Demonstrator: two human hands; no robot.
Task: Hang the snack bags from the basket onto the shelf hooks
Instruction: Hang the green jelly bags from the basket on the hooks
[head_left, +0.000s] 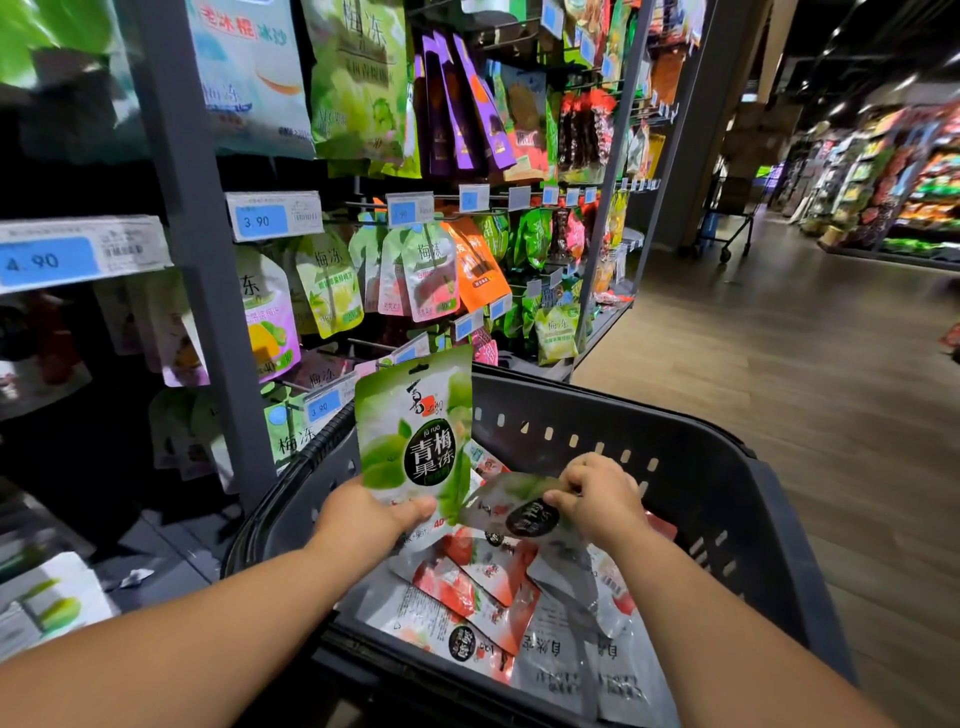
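My left hand (374, 514) holds a green snack bag (415, 421) upright by its lower edge, above the near left part of the dark grey basket (727, 499). Its hang hole is at the top. My right hand (597, 499) pinches a second green bag (514, 506) that lies tilted over the pile in the basket. Several red and silver snack bags (483, 587) lie loose on the basket floor. The shelf hooks (363, 205) stick out from the rack to the left, most of them carrying bags.
A grey upright post (208, 291) of the rack stands close on the left with blue price tags (260, 221) beside it. Hanging bags fill the rack further back. A wooden floor aisle (779, 332) runs along the right, with a trolley (727, 234) far down it.
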